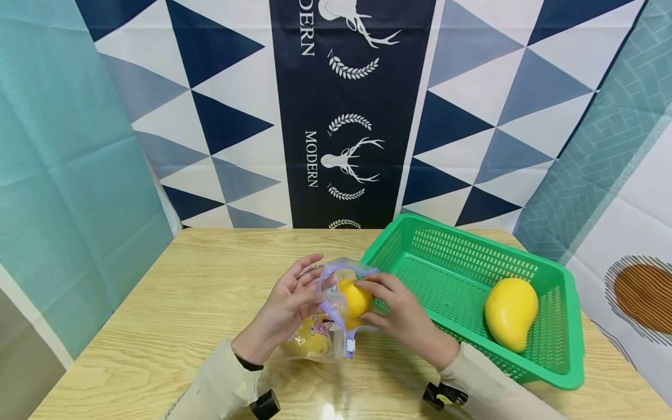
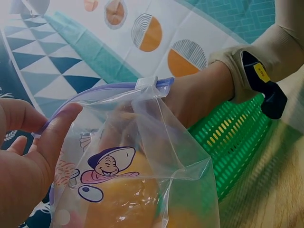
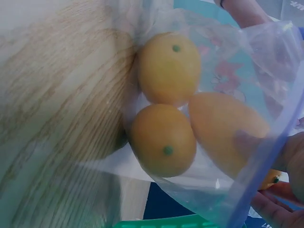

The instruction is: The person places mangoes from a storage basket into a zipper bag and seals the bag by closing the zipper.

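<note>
A clear plastic zip bag with a purple zip edge and a white slider stands open over the table. My left hand pinches its zip edge between thumb and fingers. At the bag's mouth, my right hand holds a yellow mango by one end, and most of that fruit is inside the plastic. Two more mangoes, an upper one and a lower one in the right wrist view, lie deeper in the bag. Cartoon prints partly cover the fruit in the left wrist view.
To the right stands a green perforated basket with one yellow mango inside it. Its near left side is close to my right hand. The wooden table ends at a patterned cloth hanging behind it.
</note>
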Action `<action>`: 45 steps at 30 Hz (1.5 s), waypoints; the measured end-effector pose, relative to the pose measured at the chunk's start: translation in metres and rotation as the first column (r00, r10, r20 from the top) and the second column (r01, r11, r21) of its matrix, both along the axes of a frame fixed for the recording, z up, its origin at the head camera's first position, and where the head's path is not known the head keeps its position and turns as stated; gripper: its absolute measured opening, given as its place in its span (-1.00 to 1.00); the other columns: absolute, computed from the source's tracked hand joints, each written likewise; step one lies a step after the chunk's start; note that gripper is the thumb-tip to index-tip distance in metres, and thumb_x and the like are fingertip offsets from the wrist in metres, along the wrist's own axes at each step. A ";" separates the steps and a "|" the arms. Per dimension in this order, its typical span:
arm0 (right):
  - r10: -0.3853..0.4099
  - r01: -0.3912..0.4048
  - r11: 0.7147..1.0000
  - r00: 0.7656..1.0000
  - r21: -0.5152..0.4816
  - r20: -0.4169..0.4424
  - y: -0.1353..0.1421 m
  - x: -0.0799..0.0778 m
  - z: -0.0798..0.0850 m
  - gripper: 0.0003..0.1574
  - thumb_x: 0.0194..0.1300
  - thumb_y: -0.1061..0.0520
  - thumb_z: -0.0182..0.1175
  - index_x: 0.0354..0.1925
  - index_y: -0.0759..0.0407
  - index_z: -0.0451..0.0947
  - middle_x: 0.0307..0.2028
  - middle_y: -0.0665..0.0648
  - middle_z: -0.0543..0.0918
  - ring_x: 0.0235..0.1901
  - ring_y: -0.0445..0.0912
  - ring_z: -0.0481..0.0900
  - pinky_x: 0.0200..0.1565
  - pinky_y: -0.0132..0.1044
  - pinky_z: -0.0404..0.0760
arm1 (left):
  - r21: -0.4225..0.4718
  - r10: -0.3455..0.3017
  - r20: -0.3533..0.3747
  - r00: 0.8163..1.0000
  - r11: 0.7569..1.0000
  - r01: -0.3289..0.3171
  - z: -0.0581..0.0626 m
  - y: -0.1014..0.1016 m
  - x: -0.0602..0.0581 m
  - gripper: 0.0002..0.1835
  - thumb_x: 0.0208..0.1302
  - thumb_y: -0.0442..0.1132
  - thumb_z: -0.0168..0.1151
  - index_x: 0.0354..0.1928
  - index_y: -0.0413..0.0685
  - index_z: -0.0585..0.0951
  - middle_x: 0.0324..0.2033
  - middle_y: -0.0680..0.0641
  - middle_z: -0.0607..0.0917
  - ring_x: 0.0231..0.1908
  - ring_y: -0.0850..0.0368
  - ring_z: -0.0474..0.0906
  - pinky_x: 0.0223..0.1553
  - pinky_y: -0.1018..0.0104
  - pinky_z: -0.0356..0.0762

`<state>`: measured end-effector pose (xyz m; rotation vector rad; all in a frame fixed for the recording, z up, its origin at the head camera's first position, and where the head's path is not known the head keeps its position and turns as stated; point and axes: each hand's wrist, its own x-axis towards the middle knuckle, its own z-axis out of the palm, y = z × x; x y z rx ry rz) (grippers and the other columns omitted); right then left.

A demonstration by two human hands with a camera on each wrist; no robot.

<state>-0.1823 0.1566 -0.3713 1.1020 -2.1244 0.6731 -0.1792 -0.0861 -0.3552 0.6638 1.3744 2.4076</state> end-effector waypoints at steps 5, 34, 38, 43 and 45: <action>0.020 -0.020 1.000 1.000 -0.007 -0.012 -0.003 -0.004 -0.002 -0.21 -0.32 0.41 0.62 0.00 0.30 0.60 -0.08 0.24 0.50 -0.17 0.03 0.57 -0.23 -0.25 0.73 | 0.009 0.003 0.007 1.000 1.000 -0.003 0.001 0.000 0.000 -0.32 0.25 -0.63 0.00 0.41 -0.19 0.17 0.10 -0.07 0.52 0.05 0.17 0.61 -0.16 0.33 0.69; 0.107 -0.085 0.989 0.977 0.124 -0.184 0.002 0.003 0.015 -0.48 -0.26 0.47 0.55 -0.26 0.17 0.66 -0.26 0.07 0.64 -0.25 -0.05 0.53 -0.21 -0.29 0.63 | 0.078 0.058 0.017 0.998 0.995 -0.059 0.004 -0.002 0.001 -0.37 0.28 -0.64 -0.05 0.37 -0.15 0.19 0.04 -0.05 0.51 0.05 0.18 0.61 -0.15 0.36 0.68; 0.082 -0.053 0.987 0.978 0.150 -0.191 0.008 0.006 0.019 -0.45 -0.26 0.46 0.56 -0.23 0.15 0.66 -0.24 0.08 0.65 -0.23 -0.04 0.53 -0.22 -0.26 0.64 | 0.090 0.056 0.018 0.998 0.994 -0.057 0.004 -0.002 0.001 -0.38 0.28 -0.63 -0.06 0.36 -0.14 0.19 0.03 -0.05 0.51 0.05 0.18 0.61 -0.14 0.34 0.68; 0.025 0.024 0.976 0.975 0.214 -0.219 0.017 0.010 0.024 -0.49 -0.27 0.38 0.59 -0.25 0.15 0.67 -0.26 0.08 0.65 -0.25 -0.04 0.54 -0.27 -0.25 0.65 | 0.096 0.054 0.018 0.998 0.994 -0.056 0.004 -0.002 0.001 -0.38 0.28 -0.63 -0.07 0.36 -0.13 0.19 0.03 -0.05 0.50 0.05 0.18 0.60 -0.13 0.35 0.68; 0.008 0.047 0.970 0.974 0.238 -0.225 0.020 0.012 0.026 -0.50 -0.26 0.36 0.60 -0.25 0.15 0.68 -0.26 0.07 0.64 -0.24 -0.03 0.54 -0.26 -0.24 0.66 | 0.099 0.054 0.020 0.998 0.993 -0.056 0.004 -0.002 0.001 -0.38 0.29 -0.63 -0.07 0.36 -0.13 0.19 0.03 -0.05 0.50 0.05 0.18 0.61 -0.13 0.34 0.68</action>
